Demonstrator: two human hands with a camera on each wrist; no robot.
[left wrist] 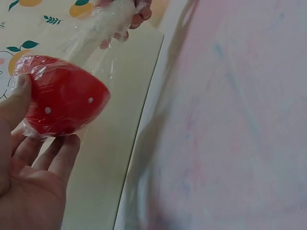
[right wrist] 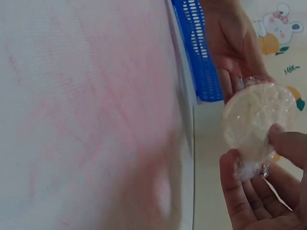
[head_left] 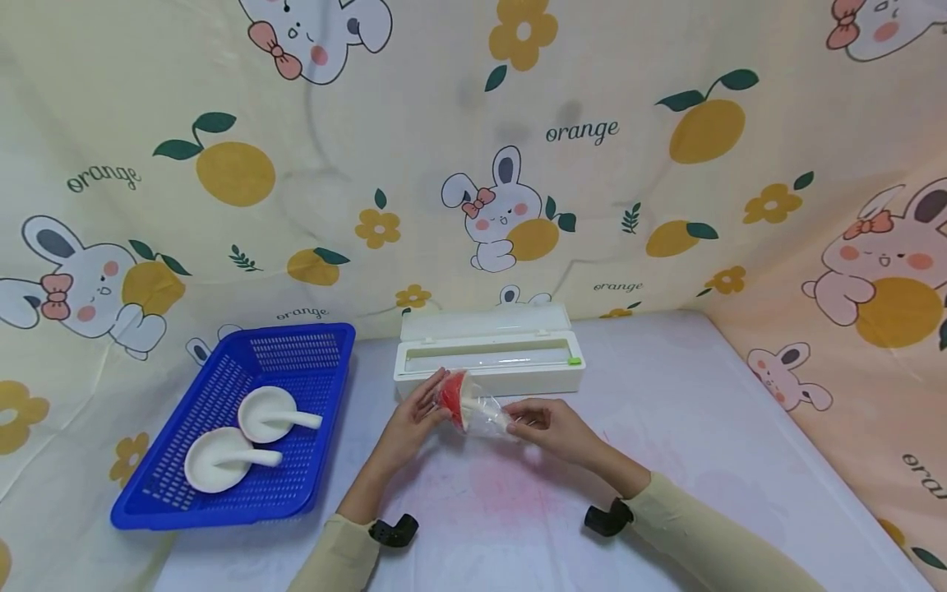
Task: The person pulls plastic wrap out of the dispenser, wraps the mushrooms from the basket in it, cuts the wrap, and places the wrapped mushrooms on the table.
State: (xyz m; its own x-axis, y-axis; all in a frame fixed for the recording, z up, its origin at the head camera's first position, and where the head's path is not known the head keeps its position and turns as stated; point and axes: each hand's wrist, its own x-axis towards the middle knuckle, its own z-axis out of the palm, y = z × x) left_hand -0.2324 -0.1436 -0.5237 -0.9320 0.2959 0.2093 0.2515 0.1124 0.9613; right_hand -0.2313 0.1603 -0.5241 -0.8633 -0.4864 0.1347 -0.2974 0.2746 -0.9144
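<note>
A toy mushroom (head_left: pixel 452 398) with a red, white-dotted cap and a pale stem is wrapped in clear plastic wrap (head_left: pixel 487 416). It is held sideways above the table, in front of a white dispenser. My left hand (head_left: pixel 405 432) grips the red cap (left wrist: pixel 64 98), thumb on one side and fingers on the other. With thumb and fingers, my right hand (head_left: pixel 560 431) holds the film-covered stem end. The cap's pale underside (right wrist: pixel 252 115) faces the right wrist camera, with creased film over it. Fingers partly hide the stem's tip.
Behind the hands stands the white plastic-wrap dispenser (head_left: pixel 488 380), lid raised and a roll inside. A blue basket (head_left: pixel 325 448) at left holds two more mushrooms (head_left: pixel 218 460), stems up. Pink stains mark the white tabletop (head_left: pixel 510 501). A printed cloth (head_left: pixel 414 123) hangs behind.
</note>
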